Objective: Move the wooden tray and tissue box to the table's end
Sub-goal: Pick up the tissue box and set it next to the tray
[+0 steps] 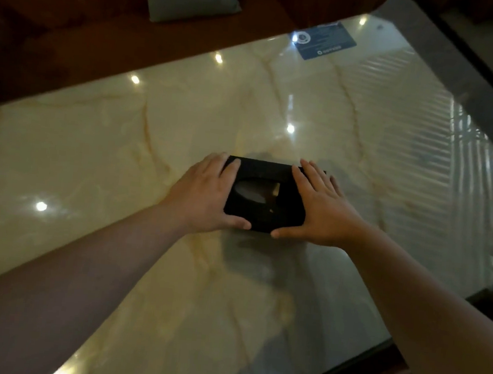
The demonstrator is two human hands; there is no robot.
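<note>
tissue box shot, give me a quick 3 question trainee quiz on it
1. True or false: both hands are on the tissue box.
2. What lies near the table's far corner? A) blue card B) cup C) remote
3. Fill in: no wooden ____ is in view.

Key: 1 true: the left hand and right hand each hold one end. 2 A, the blue card. 3 tray.

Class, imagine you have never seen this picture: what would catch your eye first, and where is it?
First, the black tissue box at the middle of the glossy marble table, clasped at its ends by the left hand and right hand. Next, the bright ceiling lights mirrored across the tabletop. Then the blue card near the far right corner.
</note>
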